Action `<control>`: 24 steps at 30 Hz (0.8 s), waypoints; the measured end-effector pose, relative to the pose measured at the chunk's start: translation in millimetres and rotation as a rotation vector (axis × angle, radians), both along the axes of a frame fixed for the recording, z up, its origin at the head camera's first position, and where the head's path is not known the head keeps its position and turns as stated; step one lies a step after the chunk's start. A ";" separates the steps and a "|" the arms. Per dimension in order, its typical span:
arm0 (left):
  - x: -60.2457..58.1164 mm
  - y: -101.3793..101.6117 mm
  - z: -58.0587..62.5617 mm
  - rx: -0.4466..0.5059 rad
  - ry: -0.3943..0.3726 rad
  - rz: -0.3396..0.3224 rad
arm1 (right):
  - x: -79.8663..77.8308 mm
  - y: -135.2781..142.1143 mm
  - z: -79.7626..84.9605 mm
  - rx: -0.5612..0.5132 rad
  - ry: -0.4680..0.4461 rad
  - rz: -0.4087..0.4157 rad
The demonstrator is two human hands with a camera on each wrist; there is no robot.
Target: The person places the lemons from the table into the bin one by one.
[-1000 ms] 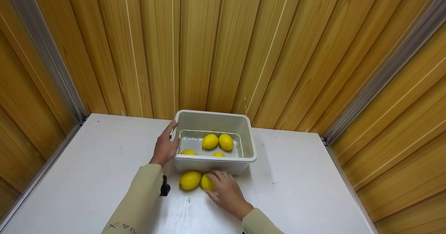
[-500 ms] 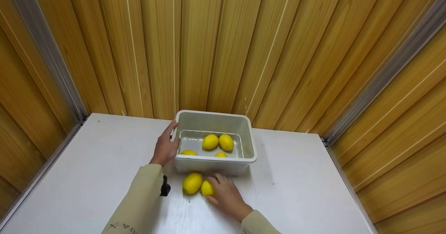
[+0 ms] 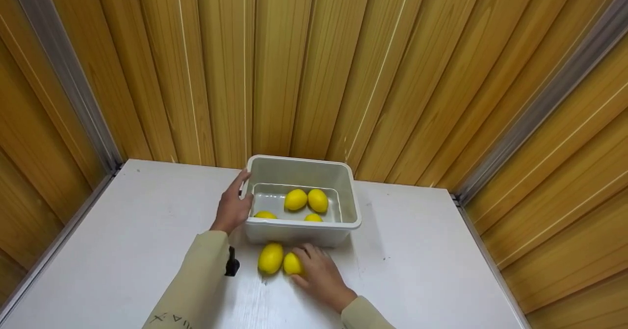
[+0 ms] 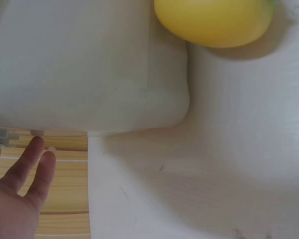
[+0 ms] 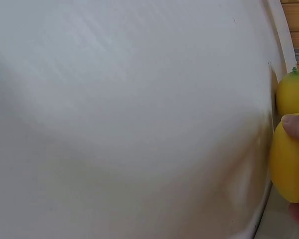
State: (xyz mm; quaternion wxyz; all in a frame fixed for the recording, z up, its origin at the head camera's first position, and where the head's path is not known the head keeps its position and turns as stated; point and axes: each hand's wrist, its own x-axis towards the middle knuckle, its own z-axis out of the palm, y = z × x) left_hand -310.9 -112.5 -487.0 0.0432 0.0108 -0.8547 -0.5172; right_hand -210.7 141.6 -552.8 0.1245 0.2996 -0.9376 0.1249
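Observation:
My left hand (image 3: 232,208) holds the left rim of a light grey plastic bin (image 3: 299,231), its thumb at the rim. In the left wrist view, fingers (image 4: 42,179) show beside the bin's wall. Just in front of the bin, my right hand (image 3: 320,273) grips a lemon (image 3: 292,264) low over the table. The right wrist view shows the thumb on this lemon (image 5: 289,164); the other fingers are mostly cut off. Left of it lies a second lemon (image 3: 271,259) on the table. Several lemons (image 3: 296,200) lie on the bin's floor, two partly hidden by the front wall.
The white table (image 3: 431,260) extends to both sides of the bin. Behind it stands a wood-patterned panel wall (image 3: 314,64), with similar panels at left and right. A black strap piece (image 3: 232,263) sticks out by the left sleeve.
The lemon on the table has turned and shifted slightly nearer and to the right. The right hand's fingers have settled around the other lemon. My left hand has stayed at the bin's rim.

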 end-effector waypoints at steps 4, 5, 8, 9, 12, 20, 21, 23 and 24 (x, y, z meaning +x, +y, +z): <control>-0.4 0.1 0.2 -0.003 -0.002 0.000 | 0.3 1.0 0.6 -0.024 0.054 0.008; -0.4 0.0 0.1 -0.006 -0.004 -0.001 | 0.2 1.4 0.6 -0.029 0.070 0.010; -0.1 -0.3 -0.2 -0.009 -0.007 0.002 | -0.3 2.3 0.2 -0.044 0.113 0.014; 0.1 -0.4 -0.3 -0.010 -0.008 0.002 | -0.4 2.5 0.1 -0.049 0.124 0.016; 0.6 -0.4 -0.2 -0.009 -0.005 0.006 | -1.1 2.8 -0.2 -0.063 0.147 0.015; 0.2 -1.1 0.3 -0.013 -0.001 0.000 | -1.8 2.7 1.7 -0.089 0.181 0.025; 0.0 -1.1 0.3 -0.013 -0.003 0.001 | -1.8 2.7 1.9 -0.091 0.185 0.027; -0.1 -1.2 0.3 -0.013 -0.009 0.000 | -1.9 3.0 2.0 -0.095 0.189 0.027; -0.3 -1.3 0.4 -0.013 -0.012 0.000 | -1.9 3.0 2.1 -0.097 0.190 0.028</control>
